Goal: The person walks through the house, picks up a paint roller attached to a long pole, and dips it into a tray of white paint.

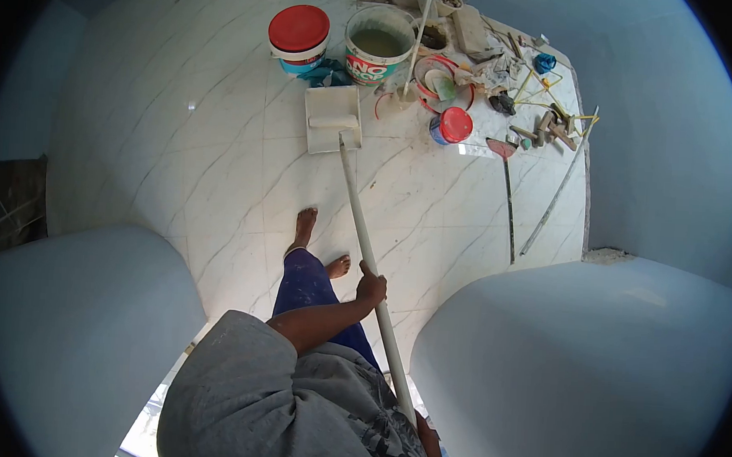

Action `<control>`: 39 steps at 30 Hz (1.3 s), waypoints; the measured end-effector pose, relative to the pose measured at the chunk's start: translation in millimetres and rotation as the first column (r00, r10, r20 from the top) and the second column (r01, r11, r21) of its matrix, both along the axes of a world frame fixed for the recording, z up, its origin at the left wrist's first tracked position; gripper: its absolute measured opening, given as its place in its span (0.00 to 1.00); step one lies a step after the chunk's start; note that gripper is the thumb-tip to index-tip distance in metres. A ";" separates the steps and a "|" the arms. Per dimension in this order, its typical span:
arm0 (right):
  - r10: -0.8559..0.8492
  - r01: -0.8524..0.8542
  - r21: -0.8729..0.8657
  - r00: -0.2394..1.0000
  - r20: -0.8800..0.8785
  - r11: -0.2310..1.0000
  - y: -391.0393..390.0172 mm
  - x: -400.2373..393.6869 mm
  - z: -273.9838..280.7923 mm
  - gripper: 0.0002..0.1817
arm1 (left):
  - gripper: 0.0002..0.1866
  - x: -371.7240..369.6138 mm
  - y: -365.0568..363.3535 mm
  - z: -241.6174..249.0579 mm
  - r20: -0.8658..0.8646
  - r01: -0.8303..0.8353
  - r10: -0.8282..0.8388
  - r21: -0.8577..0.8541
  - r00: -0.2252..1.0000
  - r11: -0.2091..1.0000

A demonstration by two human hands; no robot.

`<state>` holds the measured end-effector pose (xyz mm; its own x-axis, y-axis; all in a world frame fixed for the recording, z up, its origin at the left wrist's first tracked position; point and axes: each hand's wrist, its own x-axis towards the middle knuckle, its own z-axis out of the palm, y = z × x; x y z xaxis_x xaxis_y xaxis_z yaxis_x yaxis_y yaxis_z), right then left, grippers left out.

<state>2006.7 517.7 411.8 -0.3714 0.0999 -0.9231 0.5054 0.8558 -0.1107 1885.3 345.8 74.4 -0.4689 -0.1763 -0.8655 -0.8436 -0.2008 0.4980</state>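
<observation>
My left hand is wrapped around the long pale pole of a paint roller. The pole slants from beside my body toward the floor ahead. Its roller head rests in a white paint tray on the floor, with whitish paint on the tray surface. Beside the lower part of the pole, part of my right arm shows at the bottom edge; the fingers of that hand are hidden.
Behind the tray stand a red-lidded bucket and an open bucket of greyish liquid. A small red-lidded tub, a long-handled scraper, a rod and assorted tools lie right. Blue-grey walls flank me.
</observation>
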 end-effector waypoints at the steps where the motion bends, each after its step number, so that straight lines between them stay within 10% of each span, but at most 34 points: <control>1: 0.007 -0.007 0.002 1.000 -0.001 1.000 1.6 0.3 -4.3 0.26 | 0.38 3.2 3.9 -13.4 -0.001 -0.007 0.007 0.002 1.000 1.000; 4: 0.016 -0.016 0.000 1.000 0.000 1.000 3.6 3.5 -17.8 0.28 | 0.40 4.5 5.2 -28.9 -0.072 0.173 -0.176 -0.036 0.982 0.984; 10: 0.104 -0.110 -0.069 0.991 -0.088 0.992 7.8 14.4 -68.0 0.27 | 0.40 -18.8 -19.5 -57.1 -0.029 0.007 -0.008 -0.030 1.000 1.000; 14: 0.122 -0.124 -0.020 0.988 -0.098 0.992 -10.0 3.7 -82.9 0.27 | 0.40 -15.9 -44.1 -133.2 -0.242 0.027 0.046 0.289 0.969 0.957; 17: 0.082 -0.094 -0.083 0.987 -0.138 0.992 -8.9 2.9 -91.2 0.26 | 0.39 -26.9 -49.7 -94.4 -0.167 -0.143 0.227 0.406 0.959 0.903; 19: 0.065 -0.074 -0.092 0.992 -0.106 0.993 -9.6 6.0 -76.0 0.26 | 0.39 -26.5 -42.6 -62.8 -0.080 -0.010 0.015 0.060 0.997 0.998; 29: 0.019 -0.018 -0.011 1.000 0.013 1.000 14.4 15.0 -45.1 0.25 | 0.42 -3.6 -12.4 -6.8 0.023 0.041 -0.043 0.084 0.999 0.996; 36: 0.119 -0.117 0.036 0.991 -0.056 0.992 -4.0 -0.5 -66.8 0.25 | 0.41 -31.8 -31.4 -62.3 0.020 0.016 -0.017 0.054 1.000 0.998; 39: 0.127 -0.130 -0.014 0.984 -0.125 0.991 -22.8 -13.6 -79.8 0.25 | 0.41 -40.1 -47.3 -88.8 -0.107 -0.065 0.102 0.303 0.989 0.951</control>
